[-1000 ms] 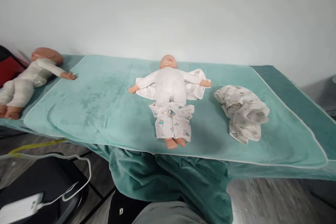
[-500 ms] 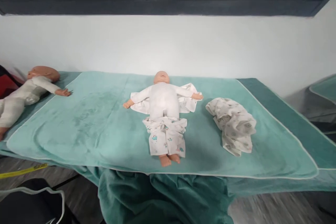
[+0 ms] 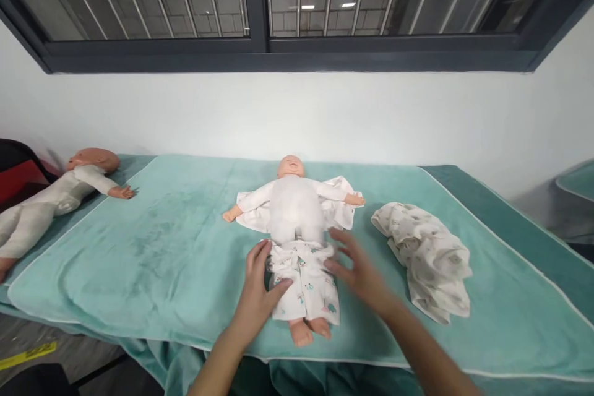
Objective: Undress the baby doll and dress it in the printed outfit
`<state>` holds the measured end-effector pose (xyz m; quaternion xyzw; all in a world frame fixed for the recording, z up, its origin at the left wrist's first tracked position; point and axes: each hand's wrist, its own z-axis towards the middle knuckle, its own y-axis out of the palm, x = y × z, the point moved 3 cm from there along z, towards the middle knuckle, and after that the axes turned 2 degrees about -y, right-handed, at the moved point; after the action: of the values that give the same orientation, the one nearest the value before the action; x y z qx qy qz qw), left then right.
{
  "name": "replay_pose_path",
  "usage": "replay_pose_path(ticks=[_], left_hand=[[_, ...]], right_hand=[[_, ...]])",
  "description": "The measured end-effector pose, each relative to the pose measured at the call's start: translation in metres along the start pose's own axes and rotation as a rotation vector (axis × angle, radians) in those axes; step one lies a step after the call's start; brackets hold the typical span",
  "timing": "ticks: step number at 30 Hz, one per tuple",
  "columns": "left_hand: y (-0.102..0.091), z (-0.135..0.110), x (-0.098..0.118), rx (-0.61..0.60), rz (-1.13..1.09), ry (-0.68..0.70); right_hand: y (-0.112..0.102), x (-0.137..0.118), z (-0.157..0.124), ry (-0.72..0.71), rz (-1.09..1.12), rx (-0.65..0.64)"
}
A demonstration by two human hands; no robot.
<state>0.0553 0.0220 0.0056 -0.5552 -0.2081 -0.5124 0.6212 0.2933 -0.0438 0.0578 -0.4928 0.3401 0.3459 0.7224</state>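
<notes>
A baby doll (image 3: 297,204) in a white body lies on its back, arms spread, on a light green towel sheet. White patterned trousers (image 3: 304,281) cover its legs up to the thighs, with the bare feet showing below. At the left edge of the trousers is my left hand (image 3: 257,288), thumb apart from the fingers and lying over the cloth. My right hand (image 3: 355,266), slightly blurred, is by the right side of the waistband with its fingers spread. Whether either hand touches the cloth firmly I cannot tell. A white shirt (image 3: 341,210) lies open under the doll's arms.
A crumpled patterned cloth (image 3: 429,260) lies right of the doll. Another doll (image 3: 60,198) rests at the far left of the bed (image 3: 185,247). Behind stands a white wall (image 3: 208,114) under a barred window (image 3: 297,6).
Both my hands have come into view from below and reached the sides of the trousers. The camera has tilted up, so the scene sits lower. The doll looks unmoved.
</notes>
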Motion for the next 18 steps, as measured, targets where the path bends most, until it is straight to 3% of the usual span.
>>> replay_pose_path(ticks=[2, 5, 8, 11, 16, 18], left_hand=[[0.009, 0.012, -0.015, -0.101, -0.067, -0.043], [0.011, 0.015, -0.027, -0.112, -0.092, -0.066], [0.009, 0.009, -0.028, -0.029, -0.054, -0.032], [0.010, 0.004, -0.025, -0.009, -0.009, 0.038], [0.000, 0.000, -0.028, -0.109, 0.024, 0.031], [-0.006, -0.008, -0.030, -0.160, 0.084, 0.072]], right_hand=[[0.026, 0.034, -0.002, 0.122, -0.008, -0.032], [0.041, 0.055, -0.006, 0.128, -0.102, -0.058], [0.039, 0.049, -0.009, 0.068, -0.001, -0.087], [0.032, 0.041, -0.017, 0.125, 0.226, -0.141], [0.026, 0.031, -0.046, 0.219, 0.262, -0.344], [0.030, 0.028, -0.061, 0.190, 0.169, -0.343]])
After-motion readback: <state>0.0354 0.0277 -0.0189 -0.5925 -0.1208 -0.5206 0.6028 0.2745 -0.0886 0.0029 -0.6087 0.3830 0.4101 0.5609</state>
